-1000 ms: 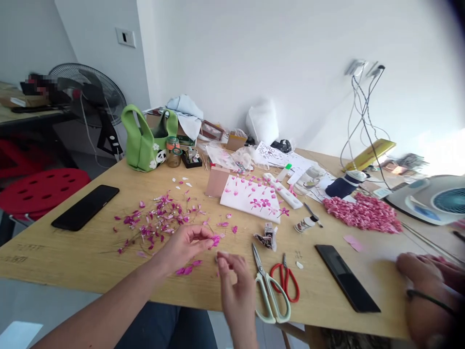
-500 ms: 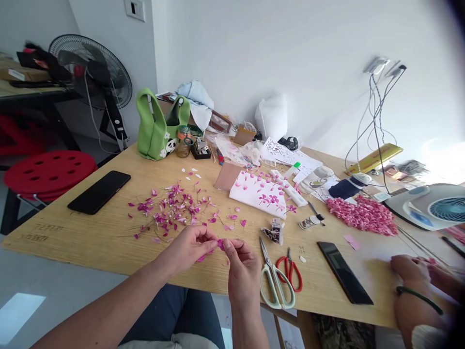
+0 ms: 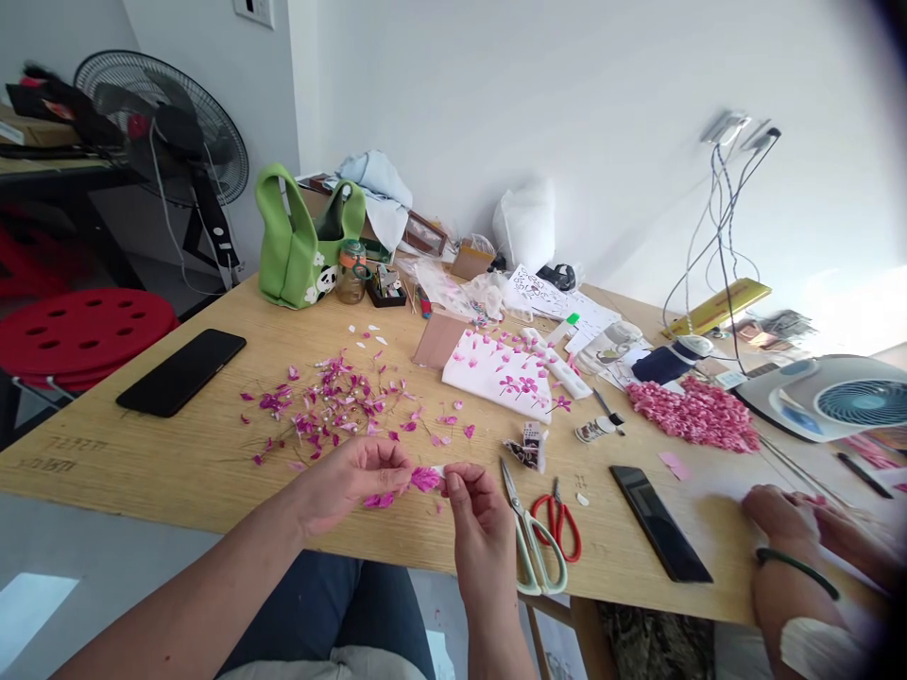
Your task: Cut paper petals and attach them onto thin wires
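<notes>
A magenta petal [image 3: 426, 479], with a pale end toward the right, is stretched between my two hands near the table's front edge. My left hand [image 3: 358, 484] pinches its left end between thumb and forefinger. At the pale end, the thumb and fingers of my right hand [image 3: 480, 515] are closed on it. More loose petals [image 3: 380, 500] lie just under my left fingertips. Beyond my hands spreads a pile of magenta petals and thin-stemmed flower pieces [image 3: 340, 401]. White-handled scissors [image 3: 537, 548] and red-handled pliers [image 3: 559, 521] lie right beside my right hand.
A black phone [image 3: 182, 372] lies at left, another phone [image 3: 658, 522] at right. Behind are a green bag [image 3: 287, 250], a jar [image 3: 352, 272] and a white cloth with pink flowers [image 3: 488, 378]. A co-worker's hands [image 3: 786, 519] work at far right, near a pink heap [image 3: 694, 414].
My hands have drawn slightly apart, so more of the magenta petal and its pale end now shows between them. The whole view has shifted a little.
</notes>
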### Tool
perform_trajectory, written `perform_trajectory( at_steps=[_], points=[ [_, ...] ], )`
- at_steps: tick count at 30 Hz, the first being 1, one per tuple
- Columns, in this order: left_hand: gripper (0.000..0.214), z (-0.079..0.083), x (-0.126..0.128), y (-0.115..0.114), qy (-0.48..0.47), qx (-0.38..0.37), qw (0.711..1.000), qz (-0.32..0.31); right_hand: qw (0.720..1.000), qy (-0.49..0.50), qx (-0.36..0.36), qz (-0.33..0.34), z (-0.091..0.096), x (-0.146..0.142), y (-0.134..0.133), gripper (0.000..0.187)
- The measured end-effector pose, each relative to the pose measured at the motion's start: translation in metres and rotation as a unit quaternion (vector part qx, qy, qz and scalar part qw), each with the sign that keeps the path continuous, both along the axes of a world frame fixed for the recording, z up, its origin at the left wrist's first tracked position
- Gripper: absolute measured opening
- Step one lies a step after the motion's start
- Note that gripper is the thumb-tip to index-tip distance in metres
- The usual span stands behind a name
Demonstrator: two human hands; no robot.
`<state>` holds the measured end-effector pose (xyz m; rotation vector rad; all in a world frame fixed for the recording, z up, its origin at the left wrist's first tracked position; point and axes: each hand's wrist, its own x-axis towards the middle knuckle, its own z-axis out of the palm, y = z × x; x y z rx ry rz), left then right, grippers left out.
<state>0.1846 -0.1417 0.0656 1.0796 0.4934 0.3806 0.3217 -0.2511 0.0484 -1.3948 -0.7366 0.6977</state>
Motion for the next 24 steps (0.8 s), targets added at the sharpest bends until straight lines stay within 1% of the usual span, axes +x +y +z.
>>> perform_trajectory(
  at_steps=[1, 3, 5, 7, 10, 12, 15, 20, 22, 24],
  points=[
    [0.02, 0.001, 0.0, 0.0, -0.001, 0.001, 1.0, 0.002, 1.0, 0.0, 0.007, 0.003, -0.001, -0.001, 0.0, 0.023],
    [0.019, 0.001, 0.0, -0.001, 0.002, 0.014, 1.0, 0.004, 1.0, 0.01, 0.017, 0.012, -0.003, -0.002, 0.0, 0.03],
    [0.019, 0.001, 0.001, -0.002, 0.012, 0.037, 0.999, 0.002, 0.999, 0.032, 0.011, 0.039, -0.005, -0.002, 0.001, 0.032],
    [0.02, 0.001, 0.003, -0.005, 0.034, 0.066, 0.997, 0.002, 0.997, 0.047, -0.003, 0.066, -0.005, -0.002, 0.001, 0.022],
    [0.02, 0.0, 0.006, -0.008, 0.073, 0.114, 0.991, 0.012, 0.996, 0.059, -0.011, 0.07, -0.003, 0.0, 0.001, 0.013],
    [0.019, -0.001, 0.007, -0.01, 0.092, 0.158, 0.983, 0.026, 0.994, 0.077, -0.016, 0.075, 0.0, 0.0, 0.0, 0.013],
    [0.017, -0.002, 0.006, -0.01, 0.105, 0.229, 0.967, 0.034, 0.988, 0.112, -0.015, 0.106, 0.001, 0.0, -0.001, 0.014],
    [0.013, 0.0, 0.005, -0.01, 0.127, 0.265, 0.956, 0.018, 0.976, 0.18, -0.007, 0.123, -0.002, -0.001, -0.004, 0.019],
    [0.012, 0.001, 0.005, -0.011, 0.145, 0.303, 0.942, 0.022, 0.975, 0.183, -0.008, 0.121, -0.002, -0.001, -0.005, 0.021],
    [0.012, 0.001, 0.005, -0.013, 0.167, 0.335, 0.927, 0.028, 0.98, 0.159, -0.015, 0.12, -0.003, -0.002, -0.005, 0.018]
  ],
)
